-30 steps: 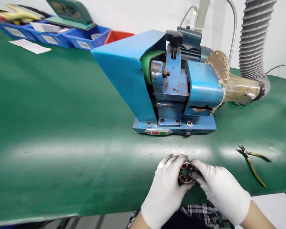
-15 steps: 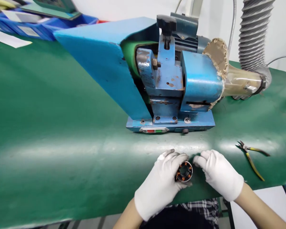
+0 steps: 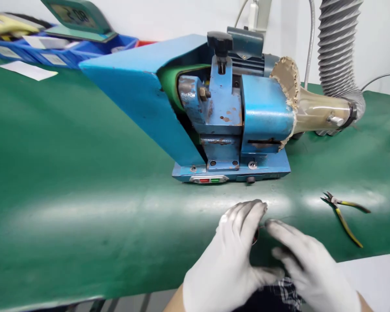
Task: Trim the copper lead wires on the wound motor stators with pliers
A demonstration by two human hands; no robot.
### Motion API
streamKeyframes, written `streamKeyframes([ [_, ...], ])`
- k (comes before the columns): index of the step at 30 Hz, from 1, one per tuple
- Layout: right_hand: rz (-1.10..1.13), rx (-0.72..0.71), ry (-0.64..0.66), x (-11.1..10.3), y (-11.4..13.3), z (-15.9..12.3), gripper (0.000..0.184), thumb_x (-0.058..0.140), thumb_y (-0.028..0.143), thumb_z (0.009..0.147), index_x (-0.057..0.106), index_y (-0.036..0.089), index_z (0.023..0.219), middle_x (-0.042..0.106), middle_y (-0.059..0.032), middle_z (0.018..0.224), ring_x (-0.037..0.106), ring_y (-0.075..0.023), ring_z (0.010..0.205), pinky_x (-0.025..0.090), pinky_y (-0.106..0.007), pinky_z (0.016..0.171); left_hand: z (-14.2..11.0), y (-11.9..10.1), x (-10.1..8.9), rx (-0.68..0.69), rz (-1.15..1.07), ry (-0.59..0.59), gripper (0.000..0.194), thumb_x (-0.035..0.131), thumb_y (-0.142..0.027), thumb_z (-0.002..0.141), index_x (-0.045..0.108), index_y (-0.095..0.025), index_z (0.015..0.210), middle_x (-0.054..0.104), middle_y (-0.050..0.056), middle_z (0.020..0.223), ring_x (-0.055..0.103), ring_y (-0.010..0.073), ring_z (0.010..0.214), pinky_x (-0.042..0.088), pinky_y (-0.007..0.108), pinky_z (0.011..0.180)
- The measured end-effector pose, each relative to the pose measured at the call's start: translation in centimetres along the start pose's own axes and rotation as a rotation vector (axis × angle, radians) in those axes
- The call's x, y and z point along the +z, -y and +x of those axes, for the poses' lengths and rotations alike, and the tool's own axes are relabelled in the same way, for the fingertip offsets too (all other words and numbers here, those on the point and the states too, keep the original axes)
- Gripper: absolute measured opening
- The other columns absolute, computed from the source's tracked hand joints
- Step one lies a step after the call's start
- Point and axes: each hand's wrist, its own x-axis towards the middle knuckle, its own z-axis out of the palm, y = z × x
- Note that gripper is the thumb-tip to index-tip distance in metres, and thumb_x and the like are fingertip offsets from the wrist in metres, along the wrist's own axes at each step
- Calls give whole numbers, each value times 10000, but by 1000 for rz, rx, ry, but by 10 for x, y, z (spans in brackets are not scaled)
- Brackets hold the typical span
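My left hand (image 3: 225, 255), in a white glove with greyed fingertips, curves around a small wire-wound motor stator (image 3: 255, 236). Only a thin dark edge of the stator with a bit of bright rim shows beside the index finger; the rest is hidden behind the hand. The left thumb points out to the right, below the stator. My right hand (image 3: 307, 260), gloved too and slightly blurred, is just to the right with its fingers apart. Nothing shows in it, and its fingertips are close to the left hand's fingers.
A blue belt-grinding machine (image 3: 221, 108) with red and green buttons stands behind my hands. A grey ribbed hose (image 3: 339, 47) joins its right side. Yellow-handled cutters (image 3: 344, 216) lie open on the green tabletop (image 3: 84, 173). Blue bins (image 3: 55, 56) and a digital clock (image 3: 79, 17) stand back left.
The right hand's curled fingers have opened out, and it has moved lower. My left hand has turned over the stator, now mostly covering it. The camera view has shifted slightly.
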Motion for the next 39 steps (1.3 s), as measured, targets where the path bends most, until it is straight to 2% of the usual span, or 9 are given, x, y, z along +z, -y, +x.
streamKeyframes([
  [4, -43, 162, 197, 23, 3, 20, 534, 430, 22, 679, 541, 166, 1182, 685, -109, 991, 658, -238, 829, 518, -346, 733, 5, 0, 8, -20, 24, 125, 794, 698, -238, 714, 239, -172, 1359, 489, 177, 1294, 518, 315, 1125, 474, 470, 908],
  [11, 358, 280, 138, 19, -9, 29, 192, 418, 149, 824, 551, 200, 696, 577, 26, 591, 504, -120, 527, 399, -231, 530, 5, 5, 14, -5, 78, 134, 160, 467, -110, 836, 521, -199, 958, 560, 96, 1195, 542, 250, 1001, 472, 436, 847],
  [18, 737, 626, -248, -5, -47, 10, 229, 480, 363, 854, 548, 184, 729, 369, 80, 469, 309, -77, 359, 246, -194, 329, 13, 1, 14, 69, 124, 124, 169, 384, -111, 864, 528, -195, 840, 624, 45, 953, 506, 221, 843, 439, 411, 751],
  [20, 584, 534, -337, -10, -49, 2, 159, 487, 323, 871, 557, 197, 805, 510, 29, 591, 476, -114, 493, 405, -222, 456, 12, 2, 15, 63, 120, 143, 165, 389, -108, 862, 524, -199, 833, 624, 37, 962, 498, 219, 841, 431, 407, 745],
  [23, 139, 116, -250, -3, -33, -1, 158, 531, 173, 844, 596, 222, 979, 646, -63, 935, 599, -200, 864, 485, -334, 779, 12, 1, 17, 50, 124, 139, 166, 386, -116, 872, 530, -197, 883, 615, 46, 999, 497, 231, 862, 433, 424, 762],
  [27, -214, -273, -122, 18, -11, 11, 292, 353, 65, 881, 611, 177, 960, 653, -87, 842, 605, -185, 726, 503, -310, 655, 11, -2, 17, 14, 116, 139, 190, 427, -93, 848, 540, -195, 962, 618, 63, 1023, 523, 247, 901, 459, 441, 778],
  [31, -273, -246, -106, 30, -17, 17, 323, 321, 89, 897, 636, 162, 908, 590, -52, 648, 536, -179, 527, 446, -296, 503, 9, 3, 10, -64, 3, 171, 222, 516, -108, 810, 517, -203, 1010, 542, 102, 1243, 515, 270, 1105, 456, 466, 892],
  [34, -220, -205, -151, 36, -25, 16, 299, 355, 115, 899, 632, 166, 999, 593, -53, 687, 542, -170, 531, 459, -283, 516, 7, 15, 5, -157, -60, 172, 550, 680, -151, 680, 446, -185, 1177, 376, 175, 1407, 448, 318, 1232, 433, 489, 959],
  [39, -123, -166, -251, 36, -21, 15, 359, 333, 84, 876, 646, 180, 1023, 519, -25, 637, 539, -146, 538, 467, -233, 505, 3, 30, 12, -209, -97, 107, 518, 818, -211, 550, 591, -207, 1016, 526, 134, 1288, 520, 336, 1151, 424, 515, 958],
])
